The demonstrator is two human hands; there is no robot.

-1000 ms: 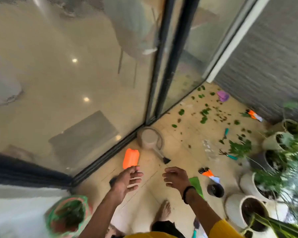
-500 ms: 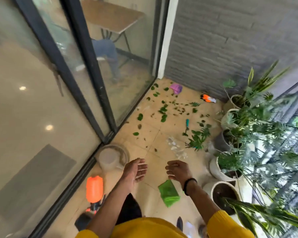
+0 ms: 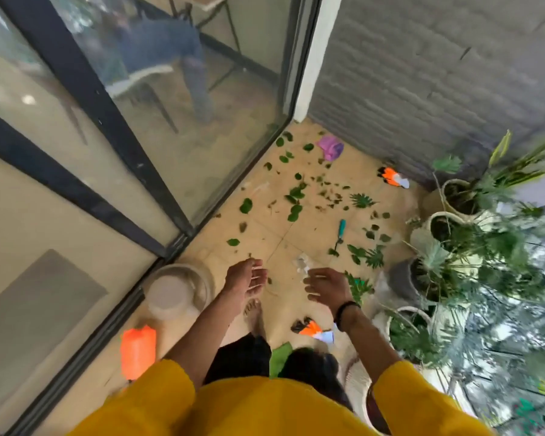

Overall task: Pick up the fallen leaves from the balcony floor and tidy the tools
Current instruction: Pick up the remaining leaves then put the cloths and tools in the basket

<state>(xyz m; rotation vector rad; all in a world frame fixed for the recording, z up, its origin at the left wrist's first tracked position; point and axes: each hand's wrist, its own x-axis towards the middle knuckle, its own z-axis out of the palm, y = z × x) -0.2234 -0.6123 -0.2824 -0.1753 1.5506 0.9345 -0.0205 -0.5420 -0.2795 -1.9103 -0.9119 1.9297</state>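
1. Leaves (image 3: 293,201) lie scattered over the balcony floor (image 3: 265,234) beyond the clear bucket (image 3: 173,291), thickest between the glass door (image 3: 183,143) and the teal-handled tool (image 3: 340,229), thinning toward the purple cloth (image 3: 330,147) at the wall end.
2. My left hand (image 3: 246,278) hangs over the floor just past the bucket, fingers loosely spread, holding nothing. My right hand (image 3: 326,284) is alongside it, fingers relaxed and also empty.
3. I judge the step in hand to be the approach: none of the mess looks gathered yet.
4. I would crouch near the bucket and start with the nearest single leaf (image 3: 233,242) beyond it, then work outward toward the cloth, so I never tread on what is left.
5. Large flat leaves suit a thumb-and-finger pinch at the edge; the small brown crumbs further out I would sweep together with a flat palm first.
6. Tools come second, I think: the teal one, then the orange gloves (image 3: 394,177) by the wall, far beyond the bucket.
7. Potted plants (image 3: 447,215) crowd the side opposite the door, so I would keep my right elbow in.
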